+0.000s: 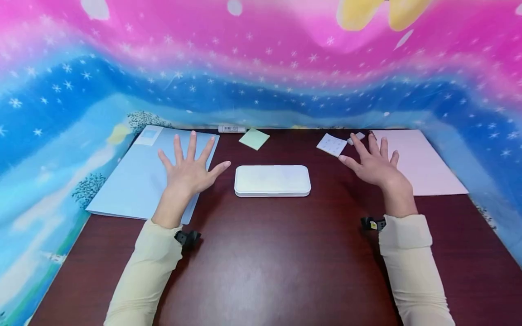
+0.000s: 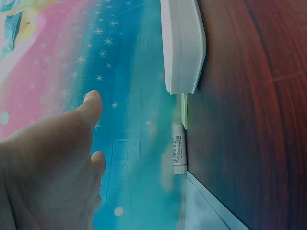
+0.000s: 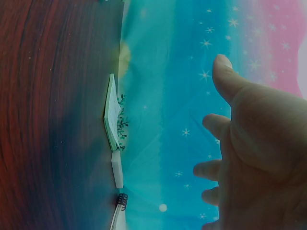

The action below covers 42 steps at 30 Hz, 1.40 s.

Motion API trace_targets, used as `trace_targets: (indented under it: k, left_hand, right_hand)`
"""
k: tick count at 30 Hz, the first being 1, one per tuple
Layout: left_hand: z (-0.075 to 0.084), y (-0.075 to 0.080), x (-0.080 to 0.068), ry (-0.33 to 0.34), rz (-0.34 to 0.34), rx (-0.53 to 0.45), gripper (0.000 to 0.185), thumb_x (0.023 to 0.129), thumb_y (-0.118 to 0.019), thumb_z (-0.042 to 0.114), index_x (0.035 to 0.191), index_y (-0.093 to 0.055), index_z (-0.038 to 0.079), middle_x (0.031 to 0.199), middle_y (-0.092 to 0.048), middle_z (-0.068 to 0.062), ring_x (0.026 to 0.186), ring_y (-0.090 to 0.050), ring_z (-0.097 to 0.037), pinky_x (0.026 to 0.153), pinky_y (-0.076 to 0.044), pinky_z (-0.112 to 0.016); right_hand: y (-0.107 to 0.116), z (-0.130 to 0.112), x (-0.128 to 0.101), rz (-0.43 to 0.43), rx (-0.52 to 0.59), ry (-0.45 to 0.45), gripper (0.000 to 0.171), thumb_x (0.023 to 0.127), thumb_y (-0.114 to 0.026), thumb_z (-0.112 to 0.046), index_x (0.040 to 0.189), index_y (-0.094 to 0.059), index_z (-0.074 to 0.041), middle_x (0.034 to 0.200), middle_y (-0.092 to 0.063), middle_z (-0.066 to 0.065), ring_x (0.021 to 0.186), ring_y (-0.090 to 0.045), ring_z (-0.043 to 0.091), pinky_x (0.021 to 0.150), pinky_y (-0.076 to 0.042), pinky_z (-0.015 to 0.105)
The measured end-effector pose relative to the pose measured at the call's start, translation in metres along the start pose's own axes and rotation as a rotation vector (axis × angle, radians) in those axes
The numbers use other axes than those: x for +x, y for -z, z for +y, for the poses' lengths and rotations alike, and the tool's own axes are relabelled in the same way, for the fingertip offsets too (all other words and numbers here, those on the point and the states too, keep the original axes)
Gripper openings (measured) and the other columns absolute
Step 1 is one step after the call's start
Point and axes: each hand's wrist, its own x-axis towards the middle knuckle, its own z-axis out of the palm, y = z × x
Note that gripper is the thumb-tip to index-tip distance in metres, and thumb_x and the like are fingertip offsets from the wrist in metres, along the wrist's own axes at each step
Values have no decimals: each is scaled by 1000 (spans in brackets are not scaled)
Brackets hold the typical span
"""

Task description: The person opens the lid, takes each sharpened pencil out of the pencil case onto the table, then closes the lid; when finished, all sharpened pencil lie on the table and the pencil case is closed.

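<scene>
With fingers spread, my left hand (image 1: pixel 188 174) hovers over a light blue folder (image 1: pixel 134 181) on the left of the table. My right hand (image 1: pixel 377 165), also spread, is above the left edge of a pink notebook (image 1: pixel 424 163). Neither hand holds anything. A white pencil case (image 1: pixel 272 180) lies closed between them. Behind it are a green sticky note pad (image 1: pixel 254 138) and a white glue stick (image 1: pixel 231 129). Near my right fingertips lie a white patterned note pad (image 1: pixel 332 144) and a small white eraser (image 1: pixel 356 138). The right wrist view shows a dark spiral binding (image 3: pixel 122 201).
The dark reddish wooden table (image 1: pixel 261 262) stretches toward me. A pink and blue curtain with snowflakes (image 1: pixel 261 68) hangs along the back and both sides. Black wrist cameras sit at both cuffs.
</scene>
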Motion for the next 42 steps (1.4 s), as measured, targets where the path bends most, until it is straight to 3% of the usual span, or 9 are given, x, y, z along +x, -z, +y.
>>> trace_targets:
  k: [12, 17, 23, 28, 32, 37, 42]
  left_hand:
    - [1, 1, -3, -15, -11, 1, 93, 88, -26, 88, 163, 2, 39, 169, 24, -7, 151, 31, -44, 107, 21, -79]
    - [4, 2, -5, -50, -82, 1, 96, 88, -33, 86, 162, 7, 40, 169, 23, -11, 151, 28, -46, 107, 21, -79]
    - [10, -4, -4, -144, -144, 25, 109, 84, -56, 79, 161, 12, 41, 170, 19, -13, 153, 22, -48, 111, 13, -79]
    - [12, -13, -4, -175, -177, 49, 126, 79, -70, 73, 164, 11, 26, 171, 11, -14, 154, 18, -47, 115, 8, -77]
    - [18, -19, -3, -200, -204, -6, 134, 76, -76, 69, 164, 10, 15, 172, 6, -14, 155, 17, -45, 117, 7, -73]
    - [26, -29, 1, -269, -268, -119, 128, 80, -81, 55, 163, 3, 6, 170, -10, -20, 157, -6, -43, 123, -8, -65]
    - [25, -34, 6, -304, -338, -146, 114, 86, -78, 48, 161, -10, -4, 163, -31, -24, 150, -35, -36, 121, -32, -50]
  right_hand:
    - [-4, -3, -2, -24, 4, 12, 90, 98, -35, -73, 163, 10, -32, 165, 21, 28, 147, 32, 51, 109, 17, 79]
    - [-11, -22, -3, -68, 5, 99, 86, 99, -36, -71, 164, 6, -33, 168, 14, 25, 150, 25, 50, 113, 8, 78]
    - [-23, -57, -5, -130, -21, 276, 89, 97, -58, -56, 165, -6, -30, 170, 2, 25, 154, 11, 51, 116, -4, 76]
    - [-42, -80, 3, -188, -68, 329, 102, 89, -76, -45, 165, -10, -27, 169, -5, 25, 155, 3, 50, 120, -10, 70]
    - [-57, -94, 11, -260, -48, 342, 105, 86, -82, -36, 165, -13, -25, 170, -11, 21, 157, -1, 46, 124, -13, 63]
    - [-67, -100, 15, -242, -86, 375, 98, 85, -83, -28, 163, -24, -20, 166, -27, 18, 154, -23, 39, 121, -29, 58]
    - [-68, -103, 14, -176, -159, 399, 91, 83, -84, -34, 159, -36, -18, 159, -42, 15, 147, -40, 36, 116, -38, 57]
